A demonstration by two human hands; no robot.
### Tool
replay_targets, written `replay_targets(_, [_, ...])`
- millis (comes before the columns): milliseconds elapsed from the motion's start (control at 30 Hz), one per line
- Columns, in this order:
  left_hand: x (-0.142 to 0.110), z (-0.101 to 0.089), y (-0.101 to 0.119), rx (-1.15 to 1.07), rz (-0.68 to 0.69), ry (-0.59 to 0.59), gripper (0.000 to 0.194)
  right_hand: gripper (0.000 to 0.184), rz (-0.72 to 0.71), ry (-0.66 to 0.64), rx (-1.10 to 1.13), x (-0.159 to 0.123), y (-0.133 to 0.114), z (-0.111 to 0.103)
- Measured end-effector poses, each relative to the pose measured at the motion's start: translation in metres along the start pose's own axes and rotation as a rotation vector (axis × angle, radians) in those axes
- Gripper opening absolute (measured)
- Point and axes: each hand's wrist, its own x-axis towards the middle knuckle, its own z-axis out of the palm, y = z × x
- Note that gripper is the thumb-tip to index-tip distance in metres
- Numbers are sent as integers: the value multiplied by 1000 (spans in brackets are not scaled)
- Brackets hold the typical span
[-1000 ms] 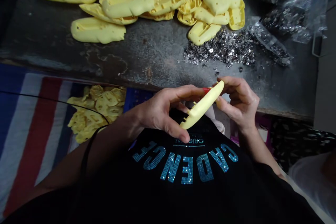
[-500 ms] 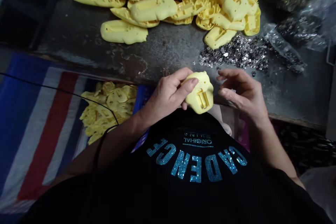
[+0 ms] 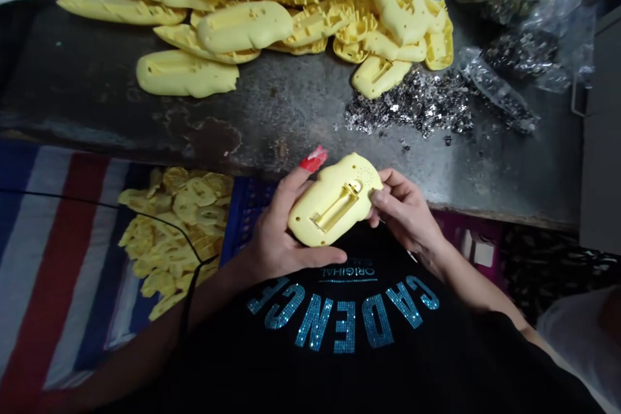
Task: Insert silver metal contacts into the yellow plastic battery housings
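A yellow plastic casing half [image 3: 317, 204] is held between my hands just over my lap, its battery slot facing up. Metal contacts show at the ends of the slot, and small speaker holes dot its right end. My left hand [image 3: 276, 233] cradles the casing's left end, thumb stretched along the near edge and the index finger, its tip wrapped in red, beyond the far edge. With thumb and fingers my right hand [image 3: 402, 207] pinches the right end. On the table lies a heap of small shiny metal contact pieces [image 3: 422, 103].
Many similar yellow casings [image 3: 187, 73] are piled at the back of the dark metal table [image 3: 281, 123]. Clear plastic bags [image 3: 524, 45] of metal parts lie at the right. Below the table's left edge are more yellow parts [image 3: 179, 226] beside a blue crate [image 3: 242, 207] and a black cable [image 3: 165, 226].
The casing has turned from end-on to lengthwise, its slot in full view. My right hand, earlier apart from it, has come in and taken its right end. My left hand has shifted its hold.
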Motion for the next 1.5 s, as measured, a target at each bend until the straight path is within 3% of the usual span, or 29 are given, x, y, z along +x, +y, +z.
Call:
replay_targets(100, [8, 2, -12, 22, 320, 115, 134, 45, -11, -11, 12, -1, 1, 0])
replay_targets(167, [16, 5, -15, 47, 378, 181, 123, 42, -26, -42, -16, -1, 0, -4])
replay_targets(233, [23, 8, -13, 38, 344, 238, 109, 41, -64, -93, -130, -3, -7, -15])
replay_targets(300, [27, 9, -10, -74, 307, 273, 95, 42, -195, -46, -384, -3, -20, -33])
replay_targets(433, [24, 6, -13, -314, 61, 243, 88, 15, -617, 360, -1225, 7, -48, -72])
replay_targets(500, [20, 3, -17, -338, -63, 219, 89, 11, -648, 418, -1508, 17, -54, -84])
replay_targets(567, [18, 0, -20, -346, -122, 215, 87, 11, -624, 401, -1623, 27, -55, -89])
replay_targets(700, [19, -3, -21, -351, -91, 245, 83, 10, -618, 349, -1633, 31, -55, -97])
replay_targets(833, [22, -1, -21, -380, -129, 221, 80, 12, -630, 420, -1662, 25, -63, -104])
replay_targets(933, [26, 2, -21, -402, -133, 198, 80, 15, -635, 413, -1719, 32, -62, -98])
replay_targets(1133, [31, 8, -13, -394, 17, 197, 77, 19, -592, 354, -1799, 51, -55, -81])
replay_targets(1367, [35, 13, -4, -448, -51, 130, 74, 16, -670, 211, -1682, 31, -56, -88])
replay_targets(1500, [38, 16, 1, -474, -66, 119, 81, 12, -711, 225, -1483, 17, -59, -74])
